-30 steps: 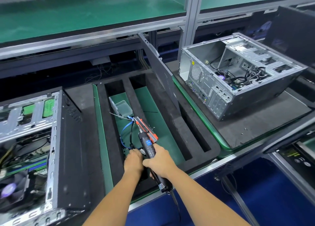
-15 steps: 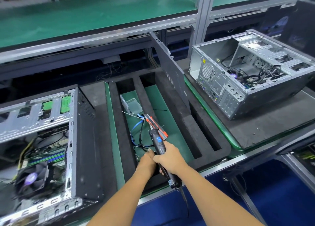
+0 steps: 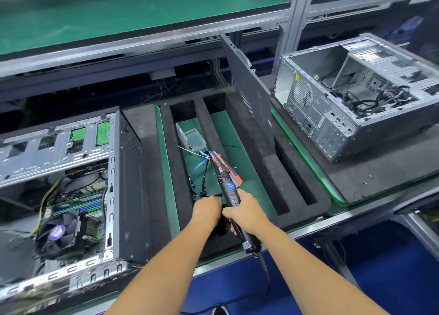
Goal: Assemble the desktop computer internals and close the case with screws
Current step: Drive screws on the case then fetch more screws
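My right hand (image 3: pixel 247 211) grips a black electric screwdriver (image 3: pixel 228 186), its tip pointing away over the green-floored slot of a black foam tray (image 3: pixel 259 172). My left hand (image 3: pixel 206 210) reaches down into that slot with curled fingers, right beside the screwdriver; whether it holds anything is hidden. Small dark screws (image 3: pixel 199 194) lie scattered just beyond its fingers. An open computer case (image 3: pixel 59 196) with a CPU fan and motherboard lies at the left. A dark side panel (image 3: pixel 247 89) stands upright in the tray.
A second open case (image 3: pixel 356 96) lies on a black mat at the right. In the slot sit a clear plastic box (image 3: pixel 191 137), blue and black cables (image 3: pixel 199 169) and an orange-and-grey tool (image 3: pixel 229 168). A green shelf (image 3: pixel 142 13) runs across the back.
The view has shifted so the left case shows more. Both hands stay together in the tray slot, almost still, with the screwdriver in the right hand.
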Demonstrator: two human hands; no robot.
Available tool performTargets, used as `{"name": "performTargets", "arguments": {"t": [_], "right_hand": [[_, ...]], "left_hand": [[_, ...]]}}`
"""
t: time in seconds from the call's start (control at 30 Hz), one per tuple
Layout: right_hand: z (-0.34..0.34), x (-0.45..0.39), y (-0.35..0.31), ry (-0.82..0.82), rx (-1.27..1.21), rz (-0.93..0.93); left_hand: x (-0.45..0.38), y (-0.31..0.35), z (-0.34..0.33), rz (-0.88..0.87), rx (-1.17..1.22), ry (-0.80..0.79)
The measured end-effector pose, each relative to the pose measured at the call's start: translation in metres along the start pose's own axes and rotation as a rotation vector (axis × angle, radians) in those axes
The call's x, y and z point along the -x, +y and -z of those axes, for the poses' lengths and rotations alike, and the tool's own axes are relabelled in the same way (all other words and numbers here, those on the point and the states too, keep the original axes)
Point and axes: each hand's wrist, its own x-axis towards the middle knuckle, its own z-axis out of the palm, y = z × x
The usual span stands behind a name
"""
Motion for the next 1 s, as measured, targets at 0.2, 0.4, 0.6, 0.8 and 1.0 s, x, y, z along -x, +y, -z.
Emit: {"name": "performTargets", "arguments": {"t": [0.2, 0.4, 0.6, 0.8, 1.0], "right_hand": [[0.002, 0.001, 0.0, -0.015, 0.018, 0.013], [0.005, 0.001, -0.001, -0.049, -0.014, 0.006], [0.007, 0.0, -0.001, -0.074, -0.057, -0.012], [0.007, -0.004, 0.002, -0.081, -0.083, -0.025], [0.011, -0.007, 0.006, -0.11, -0.097, -0.029]], "left_hand": [[-0.02, -0.037, 0.025, 0.0, -0.324, 0.161], [-0.029, -0.048, 0.025, -0.019, -0.423, 0.113], [-0.031, -0.043, 0.017, -0.045, -0.538, 0.068], [-0.041, -0.039, 0.012, -0.093, -0.481, 0.104], [-0.032, -0.038, 0.015, -0.062, -0.183, 0.167]]}}
